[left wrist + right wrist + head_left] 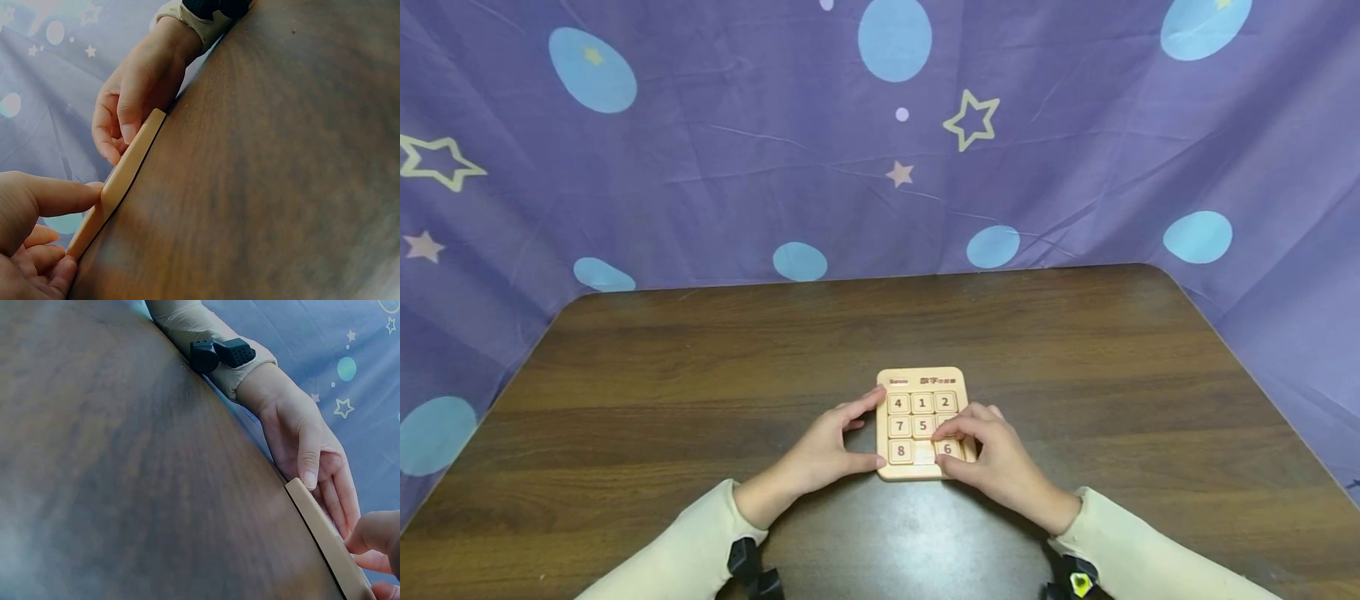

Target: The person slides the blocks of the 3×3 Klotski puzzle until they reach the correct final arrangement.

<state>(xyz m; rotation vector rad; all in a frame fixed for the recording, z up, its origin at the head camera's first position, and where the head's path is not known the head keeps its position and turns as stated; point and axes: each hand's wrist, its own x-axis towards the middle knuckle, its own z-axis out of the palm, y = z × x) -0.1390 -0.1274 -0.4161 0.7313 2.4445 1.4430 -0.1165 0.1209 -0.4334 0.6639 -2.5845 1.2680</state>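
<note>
A pale wooden number sliding puzzle [917, 479] lies flat on the table. Its tiles read 4, 1, 2 in the top row, 7 and 5 in the middle, 8 and 6 at the bottom. An open slot separates the 8 tile [901, 452] and the 6 tile [948, 449]. My left hand [827, 442] holds the frame's left side, thumb at the lower corner and fingers at the upper. From the right, my right hand [992, 454] reaches over the frame, with index finger and thumb tips about the 6 tile. It hides the middle row's right tile.
The brown wooden table [737, 350] extends around the puzzle on all sides. A purple curtain [737, 125] with stars and blue dots hangs behind its far edge. Black devices are strapped at both wrists, over pale sleeves [677, 542].
</note>
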